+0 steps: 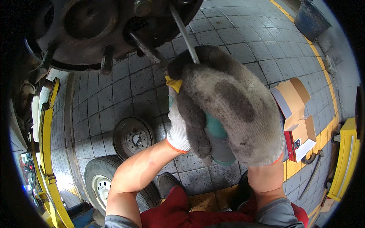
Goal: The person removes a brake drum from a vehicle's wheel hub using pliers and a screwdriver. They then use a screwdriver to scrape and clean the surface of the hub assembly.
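My right hand (235,102), in a stained grey work glove, is closed round the green and grey handle of a screwdriver (218,142). Its thin steel shaft slants up and left to the dark, greasy wheel hub (85,22), which has threaded studs. Farther left, my gloved left hand (177,129) is mostly hidden behind the right one. A tool with a yellow part (173,83) sticks out at that hand, and its dark metal shaft reaches an opening in the hub. Both tips are hard to make out against the dark metal.
A brake drum (133,138) and a tyred wheel (100,186) are on the tiled floor below. Left stands a yellow lift post (47,140). Right are an open cardboard box (300,121), a long-handled tool (311,174), a yellow cabinet (344,159) and a dark bucket (311,21).
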{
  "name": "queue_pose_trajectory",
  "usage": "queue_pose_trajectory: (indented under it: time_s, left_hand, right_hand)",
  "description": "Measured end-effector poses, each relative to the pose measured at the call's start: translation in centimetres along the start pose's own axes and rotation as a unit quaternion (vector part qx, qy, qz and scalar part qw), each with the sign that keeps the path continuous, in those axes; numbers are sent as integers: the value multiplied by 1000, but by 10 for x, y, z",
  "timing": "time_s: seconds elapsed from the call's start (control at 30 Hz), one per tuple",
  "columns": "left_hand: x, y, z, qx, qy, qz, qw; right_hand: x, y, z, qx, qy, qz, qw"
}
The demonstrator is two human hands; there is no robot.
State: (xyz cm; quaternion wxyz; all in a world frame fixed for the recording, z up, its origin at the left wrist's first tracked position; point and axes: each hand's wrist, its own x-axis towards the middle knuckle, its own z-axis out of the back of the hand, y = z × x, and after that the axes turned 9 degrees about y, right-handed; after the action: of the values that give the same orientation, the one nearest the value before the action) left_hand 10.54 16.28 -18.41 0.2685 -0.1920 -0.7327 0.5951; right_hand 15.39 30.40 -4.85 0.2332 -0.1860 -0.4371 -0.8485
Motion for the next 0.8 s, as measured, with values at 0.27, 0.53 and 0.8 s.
queue_pose_trajectory:
  time_s: [0.27,0.53,0.8]
  left_hand:
    - [12,-43,-20,133,-200,74,968]
    - [2,-58,3,256,-254,72,930]
    - [-11,-71,11,272,-205,96,935]
  right_hand:
    - [7,-8,48,-164,109,84,977]
    - [31,-9,76,-253,235,160,925]
    - [36,-18,72,-299,243,198,901]
